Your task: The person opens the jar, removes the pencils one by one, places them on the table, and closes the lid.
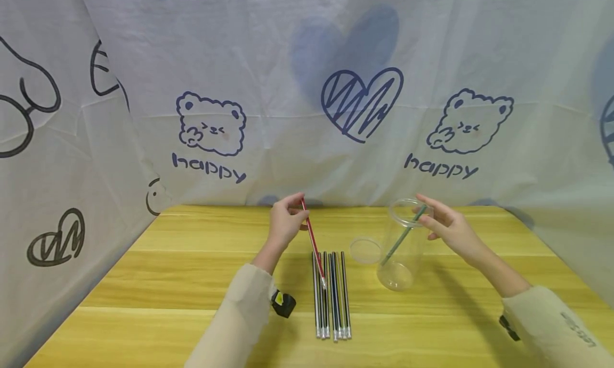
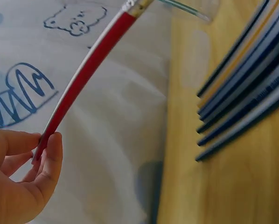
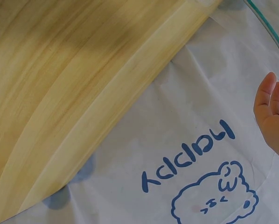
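Observation:
My left hand [image 1: 287,221] pinches a red pencil [image 1: 312,239] near its upper end, between thumb and fingers. The pencil slants down, its silver ferrule end overlapping the row of dark pencils [image 1: 334,304] on the table. In the left wrist view, the hand [image 2: 20,182] grips the tip end of the red pencil [image 2: 86,74]. A clear plastic cup [image 1: 413,256] stands to the right with a green pencil [image 1: 403,239] leaning inside it. My right hand [image 1: 448,229] is at the cup's rim, fingers extended and parted around the green pencil's top end.
A round clear lid [image 1: 366,250] lies left of the cup. The wooden table [image 1: 182,282] ends at a white printed cloth [image 1: 288,144] behind it, and more cloth hangs at both sides. Small black devices [image 1: 284,304] sit under the sleeves.

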Demonstrator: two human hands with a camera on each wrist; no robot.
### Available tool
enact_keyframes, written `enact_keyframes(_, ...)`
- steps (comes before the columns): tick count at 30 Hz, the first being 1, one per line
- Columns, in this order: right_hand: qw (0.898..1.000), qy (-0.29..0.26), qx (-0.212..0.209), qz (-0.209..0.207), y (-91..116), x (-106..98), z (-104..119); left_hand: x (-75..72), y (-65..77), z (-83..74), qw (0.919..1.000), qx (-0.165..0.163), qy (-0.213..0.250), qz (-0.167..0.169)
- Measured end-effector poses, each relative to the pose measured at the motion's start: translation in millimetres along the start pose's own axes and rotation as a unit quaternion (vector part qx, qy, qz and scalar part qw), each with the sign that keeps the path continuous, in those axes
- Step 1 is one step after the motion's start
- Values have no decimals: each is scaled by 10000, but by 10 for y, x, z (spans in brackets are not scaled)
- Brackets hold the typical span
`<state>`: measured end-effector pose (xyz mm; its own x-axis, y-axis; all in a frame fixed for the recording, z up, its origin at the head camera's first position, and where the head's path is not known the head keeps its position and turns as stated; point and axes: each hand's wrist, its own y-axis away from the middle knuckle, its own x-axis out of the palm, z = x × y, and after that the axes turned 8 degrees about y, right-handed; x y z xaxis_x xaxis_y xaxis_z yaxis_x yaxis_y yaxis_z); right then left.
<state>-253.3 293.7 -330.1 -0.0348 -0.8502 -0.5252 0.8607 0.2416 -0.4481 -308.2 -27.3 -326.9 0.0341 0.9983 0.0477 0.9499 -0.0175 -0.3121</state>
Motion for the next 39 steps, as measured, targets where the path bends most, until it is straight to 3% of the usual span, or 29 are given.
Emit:
enact_keyframes(8, 10000, -56, -24, 14, 5, 4, 7, -116, -10, 201, 9984, -521, -192, 61)
enact_keyframes(19, 10000, -3, 20, -10, 2, 7, 9, -156, 18, 461, 9902, -1124, -654, 500)
enact_keyframes(29, 10000, 15, 35, -34, 1, 7, 8, -177, 39, 581, 9811, -1498, -635, 1047)
enact_keyframes(39, 10000, -44, -65, 21, -10, 2, -10, -178, 42, 652, 9703, -1725, -992, 1373)
